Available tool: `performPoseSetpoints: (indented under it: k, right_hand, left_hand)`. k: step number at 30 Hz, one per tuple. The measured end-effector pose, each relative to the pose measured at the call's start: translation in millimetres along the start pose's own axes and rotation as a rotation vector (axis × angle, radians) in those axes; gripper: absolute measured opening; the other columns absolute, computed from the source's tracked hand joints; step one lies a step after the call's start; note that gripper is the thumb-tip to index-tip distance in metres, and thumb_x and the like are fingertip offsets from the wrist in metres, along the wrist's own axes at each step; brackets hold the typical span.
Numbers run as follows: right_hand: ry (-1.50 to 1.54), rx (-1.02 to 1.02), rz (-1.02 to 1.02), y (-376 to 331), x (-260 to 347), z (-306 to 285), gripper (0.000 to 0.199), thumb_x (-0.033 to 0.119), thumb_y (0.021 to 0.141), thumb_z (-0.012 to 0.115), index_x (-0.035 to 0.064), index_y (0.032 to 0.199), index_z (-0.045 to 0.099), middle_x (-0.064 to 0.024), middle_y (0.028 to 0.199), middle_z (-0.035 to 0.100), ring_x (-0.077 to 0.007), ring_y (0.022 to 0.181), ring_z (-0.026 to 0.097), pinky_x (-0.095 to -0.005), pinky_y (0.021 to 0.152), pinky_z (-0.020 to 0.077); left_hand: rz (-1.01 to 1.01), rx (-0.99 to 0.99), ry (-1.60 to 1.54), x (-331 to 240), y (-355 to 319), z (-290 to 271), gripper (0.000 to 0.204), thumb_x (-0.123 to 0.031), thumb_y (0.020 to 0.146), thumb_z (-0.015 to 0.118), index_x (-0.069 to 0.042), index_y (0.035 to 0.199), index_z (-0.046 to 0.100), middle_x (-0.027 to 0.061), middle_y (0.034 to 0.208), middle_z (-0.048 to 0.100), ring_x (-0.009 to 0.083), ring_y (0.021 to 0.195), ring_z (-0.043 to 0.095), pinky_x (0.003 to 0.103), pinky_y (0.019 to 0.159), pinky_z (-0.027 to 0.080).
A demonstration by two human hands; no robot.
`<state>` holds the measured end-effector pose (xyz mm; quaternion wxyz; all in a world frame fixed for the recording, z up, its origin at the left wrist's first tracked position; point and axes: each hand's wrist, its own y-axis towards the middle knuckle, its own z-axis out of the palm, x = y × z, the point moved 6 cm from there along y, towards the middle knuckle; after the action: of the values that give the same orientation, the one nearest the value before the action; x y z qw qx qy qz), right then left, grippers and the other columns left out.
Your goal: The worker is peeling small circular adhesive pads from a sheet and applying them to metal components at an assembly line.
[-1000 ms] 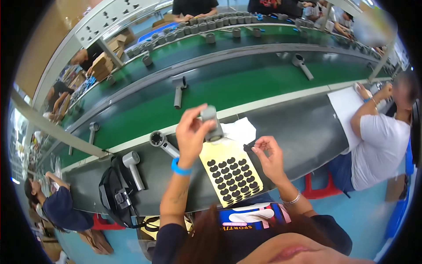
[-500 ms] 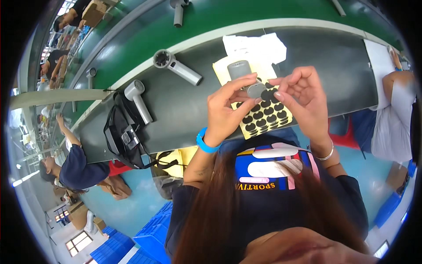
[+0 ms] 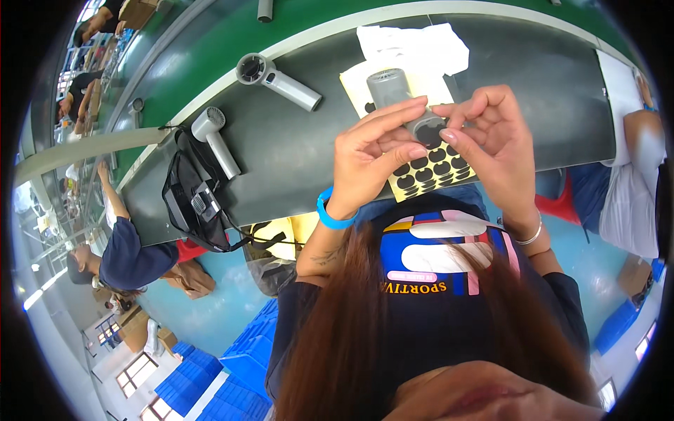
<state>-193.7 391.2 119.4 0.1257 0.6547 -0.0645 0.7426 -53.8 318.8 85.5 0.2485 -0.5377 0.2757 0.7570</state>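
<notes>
Both hands pinched the grey hair-dryer body (image 3: pixel 401 98) between them, left hand (image 3: pixel 372 151) and right hand (image 3: pixel 491 144) gripping its lower end above the sticker sheet (image 3: pixel 428 172). Since half a second earlier, the hands had barely shifted.

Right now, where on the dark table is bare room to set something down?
Bare table lies between the white hair dryers and the sticker sheet, and again right of the sheet. Around the black bag it is crowded.
</notes>
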Motion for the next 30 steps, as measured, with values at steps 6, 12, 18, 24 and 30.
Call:
performPoseSetpoints:
  k: [6, 12, 18, 24, 30]
  right_hand:
    - [-0.029, -0.008, 0.001, 0.4, 1.5, 0.1, 0.031, -0.013, 0.082, 0.060, 0.0034, 0.101, 0.041, -0.0090, 0.092, 0.058, -0.0205, 0.109, 0.058, -0.0267, 0.086, 0.0500]
    - [-0.050, -0.005, -0.002, 0.3, 3.0, -0.3, 0.031, -0.013, 0.082, 0.060, 0.0035, 0.100, 0.041, -0.0093, 0.093, 0.057, -0.0196, 0.107, 0.059, -0.0262, 0.085, 0.0510]
    - [-0.057, -0.017, 0.005, -0.1, 4.0, 0.3, 0.031, -0.012, 0.082, 0.060, 0.0035, 0.100, 0.041, -0.0090, 0.093, 0.057, -0.0184, 0.105, 0.059, -0.0257, 0.084, 0.0514]
    - [-0.078, -0.024, 0.018, -0.3, 6.5, 0.7, 0.030, -0.012, 0.082, 0.060, 0.0036, 0.100, 0.041, -0.0084, 0.093, 0.057, -0.0173, 0.104, 0.059, -0.0253, 0.084, 0.0513]
    - [-0.141, -0.022, 0.015, -2.0, 8.3, 1.2, 0.030, -0.012, 0.082, 0.059, 0.0040, 0.100, 0.041, -0.0075, 0.092, 0.057, -0.0164, 0.104, 0.060, -0.0244, 0.082, 0.0509]
  left_hand:
    - [-0.003, -0.023, 0.020, 0.6, 0.0, 0.2, 0.041, 0.009, 0.079, 0.067, 0.003, 0.119, 0.061, 0.0169, 0.126, 0.057, 0.0139, 0.087, 0.063, 0.026, 0.079, 0.055]
    - [-0.005, -0.021, 0.027, -0.1, 0.1, 1.0, 0.039, 0.008, 0.080, 0.067, 0.003, 0.119, 0.061, 0.0173, 0.126, 0.057, 0.0143, 0.088, 0.064, 0.026, 0.078, 0.055]
    - [0.004, -0.011, 0.033, -1.6, 0.0, 1.6, 0.038, 0.008, 0.081, 0.065, 0.004, 0.118, 0.061, 0.0181, 0.126, 0.057, 0.0165, 0.091, 0.065, 0.026, 0.079, 0.055]
    - [-0.005, -0.018, 0.038, -2.5, -0.9, 2.3, 0.038, 0.009, 0.081, 0.065, 0.004, 0.118, 0.062, 0.0183, 0.125, 0.057, 0.0171, 0.093, 0.065, 0.026, 0.080, 0.055]
    - [-0.012, -0.022, 0.063, -2.3, -2.1, 3.1, 0.037, 0.009, 0.080, 0.066, 0.004, 0.117, 0.062, 0.0182, 0.125, 0.058, 0.0173, 0.094, 0.064, 0.027, 0.080, 0.055]
